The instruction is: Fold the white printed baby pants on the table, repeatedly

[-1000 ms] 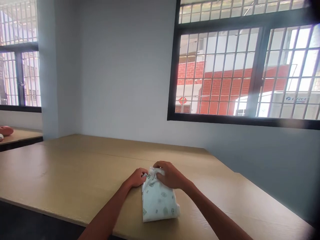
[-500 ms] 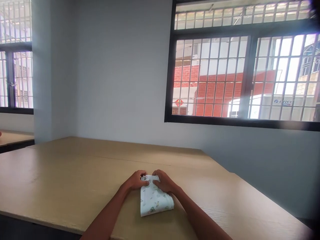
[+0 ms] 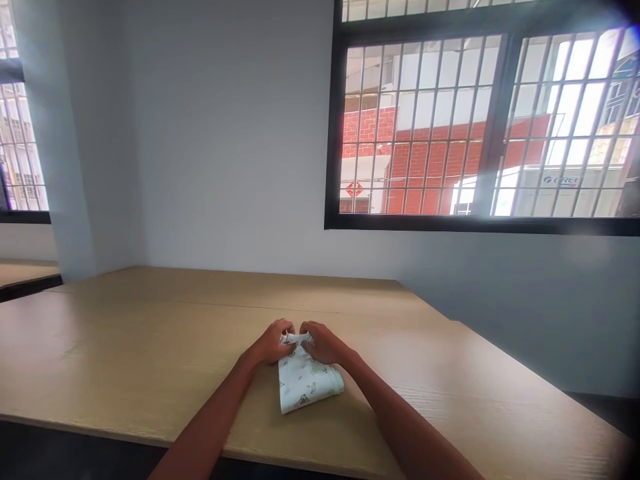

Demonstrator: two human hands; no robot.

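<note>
A folded piece of white cloth point(image 3: 309, 385) with small printed figures lies on the wooden table point(image 3: 150, 360) in front of me. Its far end is a narrow, gathered band, like an elastic waistband; which garment it is, I cannot tell. My left hand point(image 3: 277, 341) pinches the band's left end, thumb on top and fingers behind. At the right end, my right hand point(image 3: 319, 341) grips the same band in a like way. The cloth's near end fans out wider and rests on the tabletop, its layers showing at the right corner. Some fingertips are hidden behind the band.
The tabletop runs back to a grey wall point(image 3: 225, 167), with a thin seam across it. A barred window point(image 3: 425, 133) is at the right and another at the far left. Part of a second table point(image 3: 30, 272) shows at the left edge.
Both hands have closed in on the far band, which is now bunched and raised between them. The camera view has tilted down and shifted slightly.
</note>
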